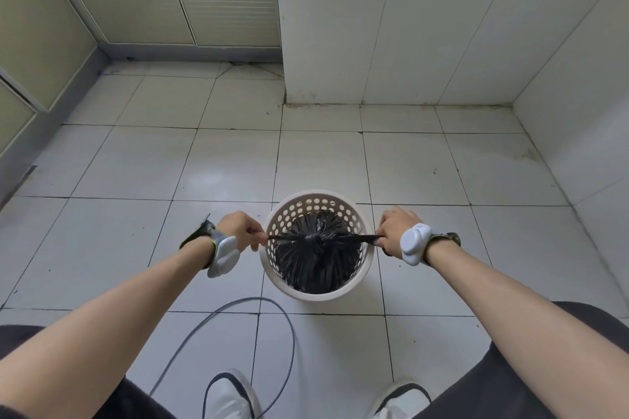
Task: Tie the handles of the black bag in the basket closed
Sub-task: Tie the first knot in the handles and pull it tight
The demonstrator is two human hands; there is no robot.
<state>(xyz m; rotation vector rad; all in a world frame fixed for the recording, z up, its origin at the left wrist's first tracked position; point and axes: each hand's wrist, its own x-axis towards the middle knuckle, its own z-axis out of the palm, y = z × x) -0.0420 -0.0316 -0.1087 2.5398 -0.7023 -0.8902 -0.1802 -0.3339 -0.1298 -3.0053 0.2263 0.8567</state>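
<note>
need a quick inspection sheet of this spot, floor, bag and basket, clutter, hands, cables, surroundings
surface: pale tiled floor, dark grout lines, a few small marks
job's things: black bag sits inside the white perforated basket; its handles are pulled taut sideways across the rim, meeting at a bunched centre
clutter: nothing seen
grippers: left hand and right hand each shut on a handle end, outside the rim; a white device on each wrist
cables: one grey cable loops on the floor near the basket, between the shoes
surroundings: tiled walls right and ahead, panelled doors at left
</note>
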